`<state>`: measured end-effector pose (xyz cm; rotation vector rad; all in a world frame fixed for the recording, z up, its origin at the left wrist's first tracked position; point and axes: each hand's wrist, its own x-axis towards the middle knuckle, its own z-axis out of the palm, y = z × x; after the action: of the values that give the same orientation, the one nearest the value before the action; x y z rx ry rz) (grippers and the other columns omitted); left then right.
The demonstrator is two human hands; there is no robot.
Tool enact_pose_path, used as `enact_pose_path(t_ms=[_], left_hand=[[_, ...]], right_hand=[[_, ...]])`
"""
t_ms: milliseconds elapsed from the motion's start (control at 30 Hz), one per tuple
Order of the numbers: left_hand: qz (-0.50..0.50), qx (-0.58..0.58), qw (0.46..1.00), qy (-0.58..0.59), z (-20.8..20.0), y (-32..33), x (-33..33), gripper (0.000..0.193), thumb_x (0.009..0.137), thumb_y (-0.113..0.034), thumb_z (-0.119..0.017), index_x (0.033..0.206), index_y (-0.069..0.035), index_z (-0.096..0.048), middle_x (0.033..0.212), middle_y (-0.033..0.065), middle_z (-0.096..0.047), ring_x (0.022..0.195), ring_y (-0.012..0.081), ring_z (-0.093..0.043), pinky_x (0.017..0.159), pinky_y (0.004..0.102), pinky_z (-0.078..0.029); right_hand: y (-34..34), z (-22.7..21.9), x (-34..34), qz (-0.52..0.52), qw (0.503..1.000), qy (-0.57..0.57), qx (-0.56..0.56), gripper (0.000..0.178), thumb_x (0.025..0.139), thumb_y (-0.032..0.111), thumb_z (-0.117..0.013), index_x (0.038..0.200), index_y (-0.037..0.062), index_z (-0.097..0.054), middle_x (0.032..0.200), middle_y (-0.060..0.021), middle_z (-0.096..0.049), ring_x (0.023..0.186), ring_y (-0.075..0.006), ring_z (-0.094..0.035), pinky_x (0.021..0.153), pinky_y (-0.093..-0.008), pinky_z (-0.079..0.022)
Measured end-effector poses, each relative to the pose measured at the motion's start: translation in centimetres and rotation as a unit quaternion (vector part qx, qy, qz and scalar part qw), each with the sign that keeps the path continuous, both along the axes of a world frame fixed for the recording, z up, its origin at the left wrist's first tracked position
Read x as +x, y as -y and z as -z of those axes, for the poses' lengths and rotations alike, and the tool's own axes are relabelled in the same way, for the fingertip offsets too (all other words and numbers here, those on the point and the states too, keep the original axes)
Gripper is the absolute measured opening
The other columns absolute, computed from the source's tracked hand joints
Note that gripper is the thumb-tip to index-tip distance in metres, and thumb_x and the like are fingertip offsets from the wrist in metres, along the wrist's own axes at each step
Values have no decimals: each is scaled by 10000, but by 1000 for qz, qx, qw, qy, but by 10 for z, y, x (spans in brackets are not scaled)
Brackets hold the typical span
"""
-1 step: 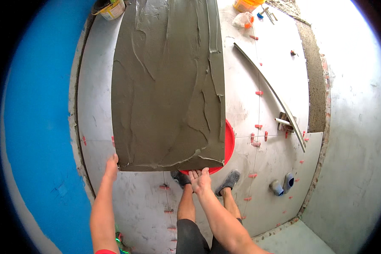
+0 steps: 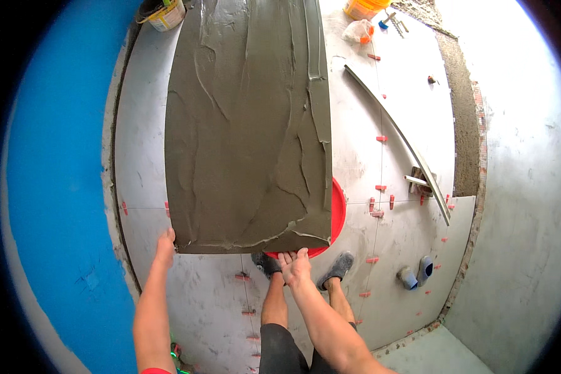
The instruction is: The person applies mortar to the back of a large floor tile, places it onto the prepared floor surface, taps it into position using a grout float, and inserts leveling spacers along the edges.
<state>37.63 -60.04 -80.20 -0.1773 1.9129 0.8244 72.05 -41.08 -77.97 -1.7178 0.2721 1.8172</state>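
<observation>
A large tile (image 2: 212, 253), its upper face spread with ridged wet grey mortar (image 2: 243, 143), stretches away in front of me. My left hand (image 2: 165, 248) is closed on its near left corner, with the fingers partly hidden. At the near edge, right of the middle, my right hand (image 2: 295, 268) grips the tile from below, fingertips tucked against the edge. A round red tub (image 2: 338, 215) shows under the tile's right side, mostly covered by it.
Laid floor tiles carry red levelling clips (image 2: 381, 138). A long metal straightedge (image 2: 396, 128) lies right, beside loose clogs (image 2: 425, 270). Buckets stand at the far left (image 2: 166, 17) and far right (image 2: 363, 9), near a plastic bag (image 2: 358, 31). A blue wall (image 2: 62, 187) borders the left.
</observation>
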Motion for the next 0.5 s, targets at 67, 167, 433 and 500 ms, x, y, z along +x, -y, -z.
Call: enact_pose_path(t_ms=[67, 167, 433, 500], left_hand=[[-15, 20, 999, -35, -3, -3, 9, 571, 988, -439, -431, 1330, 19, -462, 1341, 120, -505, 1203, 246, -465, 998, 377, -352], [-10, 15, 998, -56, -16, -10, 13, 558, 997, -418, -425, 1315, 38, -472, 1322, 124, -521, 1194, 241, -478, 999, 377, -356], [20, 21, 984, -173, -133, 30, -35, 549, 994, -360, -462, 1332, 72, -443, 1344, 157, -503, 1202, 272, -491, 1007, 378, -371], [65, 28, 981, -183, -203, -1, -21, 574, 992, -370, -463, 1353, 76, -421, 1373, 172, -479, 1226, 283, -484, 1014, 402, -373]], right_hand=[[0, -3, -1, -3, 999, 32, -4, 572, 1009, 446, -327, 1440, 93, -197, 1460, -226, -288, 1325, -414, -341, 1080, -529, -329], [-4, 3, -2, -58, 998, 27, 11, 542, 1018, 433, -279, 1420, 71, -240, 1443, -215, -330, 1295, -410, -385, 1063, -523, -352], [13, -44, -53, -29, 994, -29, -98, 540, 1032, 413, -200, 1442, 63, -213, 1473, -217, -284, 1342, -392, -328, 1110, -515, -289], [19, -50, -51, -36, 990, -83, -109, 573, 1026, 432, -223, 1451, 50, -182, 1487, -210, -245, 1360, -380, -290, 1126, -502, -267]])
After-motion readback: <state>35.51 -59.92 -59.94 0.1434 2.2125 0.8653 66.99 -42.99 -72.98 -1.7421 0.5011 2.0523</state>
